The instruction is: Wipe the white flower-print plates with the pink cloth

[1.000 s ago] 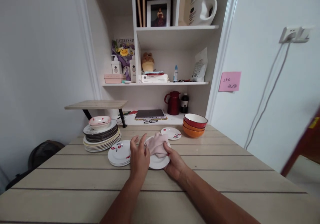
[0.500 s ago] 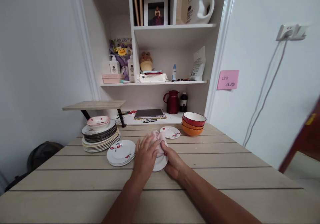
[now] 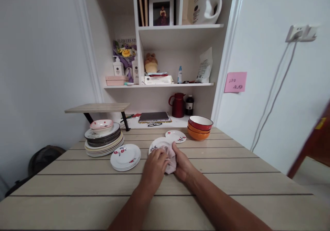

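A white plate with a floral pattern (image 3: 160, 142) is held over the middle of the table, partly covered by a pale pink cloth (image 3: 170, 160). My left hand (image 3: 155, 164) presses the cloth against the plate's face, its fingers bent around the fabric. On the plate's right edge, my right hand (image 3: 182, 162) grips the rim with the thumb on top; its other fingers are hidden underneath. Left of my hands sits a short stack of matching flowered plates (image 3: 125, 157). Another flowered plate (image 3: 175, 136) lies just behind.
Orange and red bowls (image 3: 199, 126) are stacked at the back right. A taller pile of plates topped by pink-dotted bowls (image 3: 103, 138) stands at the left, by a small raised shelf (image 3: 98, 108). Behind the table are a laptop (image 3: 154, 116) and a red jug (image 3: 177, 105).
The cloth and my left hand have slid from the plate's far part down to its near part, uncovering the far rim. My right hand still holds the edge.
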A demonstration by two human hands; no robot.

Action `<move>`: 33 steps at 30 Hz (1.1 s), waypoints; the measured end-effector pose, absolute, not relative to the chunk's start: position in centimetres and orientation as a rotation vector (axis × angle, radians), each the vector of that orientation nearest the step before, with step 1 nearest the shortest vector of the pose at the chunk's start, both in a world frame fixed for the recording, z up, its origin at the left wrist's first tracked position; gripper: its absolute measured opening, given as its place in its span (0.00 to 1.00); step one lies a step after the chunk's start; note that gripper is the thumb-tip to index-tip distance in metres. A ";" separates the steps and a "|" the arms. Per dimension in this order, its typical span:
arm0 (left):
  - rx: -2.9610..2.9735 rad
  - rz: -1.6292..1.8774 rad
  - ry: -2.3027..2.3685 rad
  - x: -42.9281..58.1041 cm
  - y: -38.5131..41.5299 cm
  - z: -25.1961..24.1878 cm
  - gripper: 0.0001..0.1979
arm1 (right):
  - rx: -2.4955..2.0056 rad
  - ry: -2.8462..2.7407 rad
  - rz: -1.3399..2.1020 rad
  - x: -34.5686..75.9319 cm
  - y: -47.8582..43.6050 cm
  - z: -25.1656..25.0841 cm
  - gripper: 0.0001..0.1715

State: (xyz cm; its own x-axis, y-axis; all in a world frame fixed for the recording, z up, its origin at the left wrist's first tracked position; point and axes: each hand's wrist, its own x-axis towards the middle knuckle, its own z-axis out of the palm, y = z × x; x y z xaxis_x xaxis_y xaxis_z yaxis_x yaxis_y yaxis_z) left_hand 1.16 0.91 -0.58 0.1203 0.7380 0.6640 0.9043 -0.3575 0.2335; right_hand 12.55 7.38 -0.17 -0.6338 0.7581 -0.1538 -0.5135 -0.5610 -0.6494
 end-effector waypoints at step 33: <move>-1.589 -0.995 -1.940 -0.4 0.8 0.2 0.06 | -0.472 -0.905 2.233 12.2 7.0 -0.9 0.28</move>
